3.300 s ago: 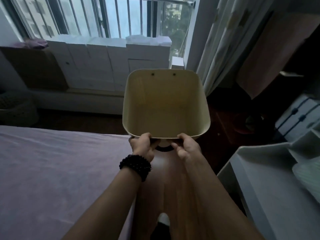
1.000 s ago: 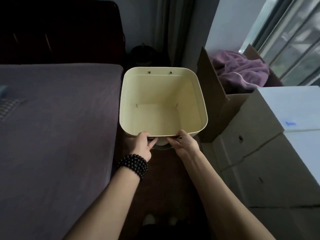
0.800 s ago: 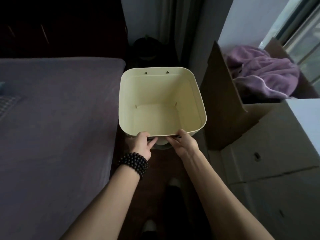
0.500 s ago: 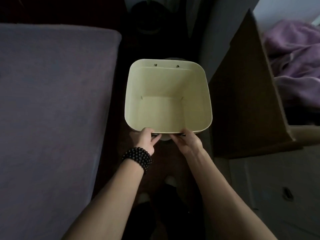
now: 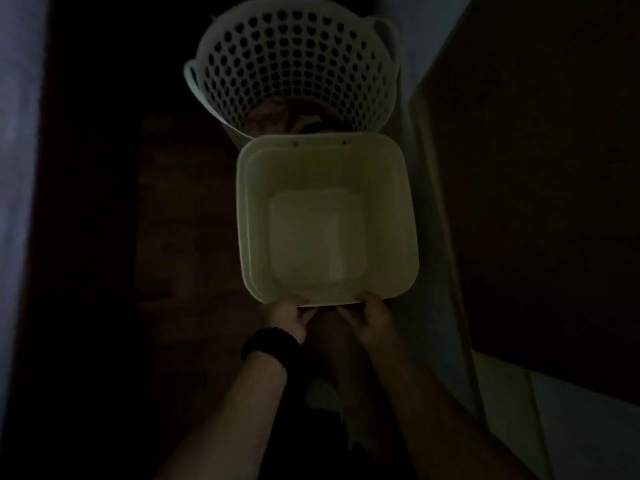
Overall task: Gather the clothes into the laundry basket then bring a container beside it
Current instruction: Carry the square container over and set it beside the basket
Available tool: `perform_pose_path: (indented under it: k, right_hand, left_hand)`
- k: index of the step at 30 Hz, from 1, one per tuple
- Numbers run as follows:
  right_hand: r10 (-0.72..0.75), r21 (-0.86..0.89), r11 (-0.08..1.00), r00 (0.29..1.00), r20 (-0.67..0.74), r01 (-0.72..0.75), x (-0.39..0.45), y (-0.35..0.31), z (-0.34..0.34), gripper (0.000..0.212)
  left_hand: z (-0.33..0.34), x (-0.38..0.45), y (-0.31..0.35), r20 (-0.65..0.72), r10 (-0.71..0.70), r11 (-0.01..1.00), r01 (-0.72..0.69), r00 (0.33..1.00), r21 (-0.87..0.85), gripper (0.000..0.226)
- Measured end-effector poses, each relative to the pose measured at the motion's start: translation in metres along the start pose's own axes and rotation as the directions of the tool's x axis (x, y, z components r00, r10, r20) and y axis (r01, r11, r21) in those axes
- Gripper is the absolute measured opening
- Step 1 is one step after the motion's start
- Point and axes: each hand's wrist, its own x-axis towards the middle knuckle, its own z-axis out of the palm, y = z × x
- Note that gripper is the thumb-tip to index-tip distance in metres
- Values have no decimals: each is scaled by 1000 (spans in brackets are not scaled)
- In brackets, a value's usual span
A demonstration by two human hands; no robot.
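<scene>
Head view, very dim: cream square container (image 5: 327, 220) in mid-frame, gripped at its near rim by left hand (image 5: 289, 315) and right hand (image 5: 372, 317), fingers of both curled shut over the edge. Just beyond its far rim, perforated laundry basket (image 5: 294, 64) with clothes (image 5: 277, 116) low inside. Probably the last step, bringing the container over. Next: lower to the floor just beside the basket, then let go.

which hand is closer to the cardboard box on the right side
Right. The right hand grips the cream container's near rim on the side toward the cardboard box; the left hand, with the bead bracelet, grips the same rim farther from it.
</scene>
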Motion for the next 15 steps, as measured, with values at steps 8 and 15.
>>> perform_pose_path:
  k: [8, 15]
  right_hand:
    - [88, 98, 991, 994, 61, -94, 44, 6, -46, 25]
    - [120, 148, 979, 985, 124, -137, 45, 21, -64, 23]
  left_hand:
    - [-8, 39, -64, -40, 17, 996, -21, 999, -90, 46]
    - [-27, 40, -74, -29, -36, 994, 33, 999, -109, 58]
